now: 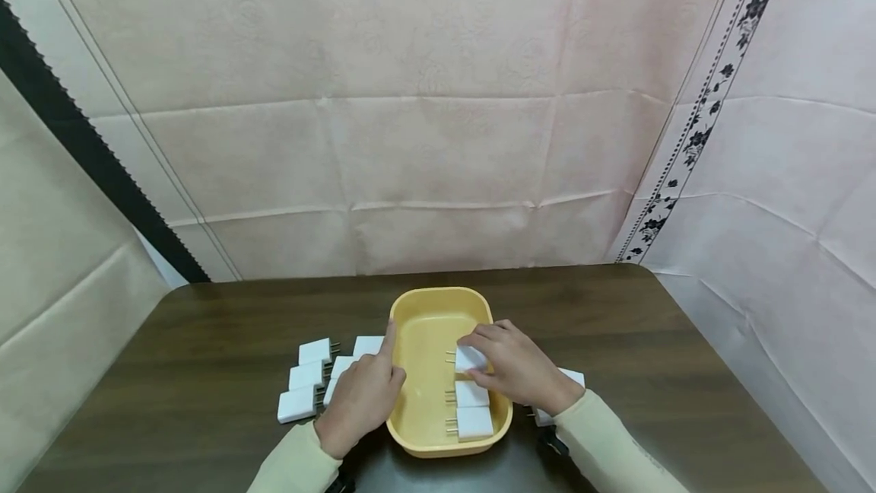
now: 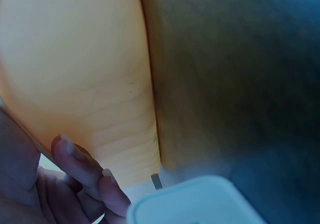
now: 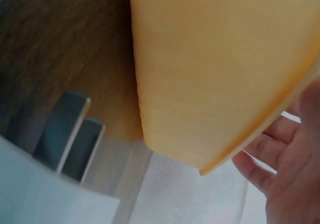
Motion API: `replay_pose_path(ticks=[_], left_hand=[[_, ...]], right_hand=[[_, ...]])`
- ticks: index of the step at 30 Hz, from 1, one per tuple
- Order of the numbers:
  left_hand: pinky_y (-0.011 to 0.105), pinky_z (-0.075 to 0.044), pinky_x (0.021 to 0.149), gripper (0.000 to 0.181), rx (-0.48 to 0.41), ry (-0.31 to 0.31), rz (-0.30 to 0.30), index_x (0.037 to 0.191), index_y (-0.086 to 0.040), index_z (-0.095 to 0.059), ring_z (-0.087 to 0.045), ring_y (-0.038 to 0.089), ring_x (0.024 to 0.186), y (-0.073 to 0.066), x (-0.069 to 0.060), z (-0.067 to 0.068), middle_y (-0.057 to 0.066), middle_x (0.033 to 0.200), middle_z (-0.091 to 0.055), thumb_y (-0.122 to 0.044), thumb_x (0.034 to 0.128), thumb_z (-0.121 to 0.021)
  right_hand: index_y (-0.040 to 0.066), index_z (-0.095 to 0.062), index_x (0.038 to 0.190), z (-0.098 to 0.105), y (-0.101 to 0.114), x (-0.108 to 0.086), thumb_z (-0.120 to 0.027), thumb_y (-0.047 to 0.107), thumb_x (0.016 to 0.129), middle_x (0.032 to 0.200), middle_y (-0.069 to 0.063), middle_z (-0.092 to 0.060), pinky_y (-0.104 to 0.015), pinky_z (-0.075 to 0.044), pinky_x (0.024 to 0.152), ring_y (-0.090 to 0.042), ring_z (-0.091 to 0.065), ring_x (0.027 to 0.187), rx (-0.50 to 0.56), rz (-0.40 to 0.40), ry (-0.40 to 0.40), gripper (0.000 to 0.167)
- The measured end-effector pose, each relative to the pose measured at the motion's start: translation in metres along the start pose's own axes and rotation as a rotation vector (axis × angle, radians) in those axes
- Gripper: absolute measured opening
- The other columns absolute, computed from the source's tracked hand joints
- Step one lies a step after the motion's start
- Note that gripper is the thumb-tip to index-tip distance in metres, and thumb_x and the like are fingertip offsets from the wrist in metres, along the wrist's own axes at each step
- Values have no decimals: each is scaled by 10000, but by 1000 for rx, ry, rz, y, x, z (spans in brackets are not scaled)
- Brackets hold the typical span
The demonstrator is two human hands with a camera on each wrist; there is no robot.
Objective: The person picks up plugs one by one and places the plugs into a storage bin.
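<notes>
White plug blocks with metal prongs lie in a yellow tray (image 1: 427, 417); two of them, a middle one (image 1: 472, 394) and a lower one (image 1: 474, 423), form a column along its right side. At the top of that column, my right hand (image 1: 523, 367) pinches a third block (image 1: 469, 358) between thumb and fingers. My left hand (image 1: 363, 398) rests at the tray's left rim, index finger straight along it. The left wrist view shows the left hand's bent fingers (image 2: 80, 169) beside the tray wall (image 2: 85, 74); the right wrist view hides the pinched block.
Several white blocks (image 1: 296, 405) stand left of the tray on the dark wooden table (image 1: 226, 371), some partly behind my left hand. Another white block (image 1: 572, 376) lies to the right, partly under my right wrist. Pale cloth (image 1: 438, 158) hangs behind the table.
</notes>
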State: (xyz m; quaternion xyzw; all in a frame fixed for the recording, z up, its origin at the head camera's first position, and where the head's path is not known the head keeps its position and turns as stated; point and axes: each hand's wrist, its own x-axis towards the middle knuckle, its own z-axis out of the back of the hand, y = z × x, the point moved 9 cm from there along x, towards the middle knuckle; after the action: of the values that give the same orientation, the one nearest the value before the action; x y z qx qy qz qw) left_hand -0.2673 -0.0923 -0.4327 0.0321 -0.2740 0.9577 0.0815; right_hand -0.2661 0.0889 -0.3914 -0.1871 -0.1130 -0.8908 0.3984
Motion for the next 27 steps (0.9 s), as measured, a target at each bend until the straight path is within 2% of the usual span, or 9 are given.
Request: replay_pose_path(ticks=[11, 27], left_hand=[[280, -341, 415, 742, 11, -12, -18, 1626, -94, -179, -432, 104, 411, -2, -1, 1, -12, 529, -478, -115, 975, -535], [280, -343, 414, 738, 10, 3, -2, 1626, -96, -181, -430, 110, 406, -2, -1, 0, -8, 528, -478, -118, 979, -536]], right_hand=[[132, -722, 1115, -7, -3, 3, -831, 305, 830, 1054, 13, -706, -371, -479, 919, -144, -663, 969, -20, -14, 66, 351], [112, -719, 1105, -10, -4, 5, -833, 269, 834, 1070, -6, -721, -407, -474, 993, -176, -670, 1007, -2, -58, 133, 333]])
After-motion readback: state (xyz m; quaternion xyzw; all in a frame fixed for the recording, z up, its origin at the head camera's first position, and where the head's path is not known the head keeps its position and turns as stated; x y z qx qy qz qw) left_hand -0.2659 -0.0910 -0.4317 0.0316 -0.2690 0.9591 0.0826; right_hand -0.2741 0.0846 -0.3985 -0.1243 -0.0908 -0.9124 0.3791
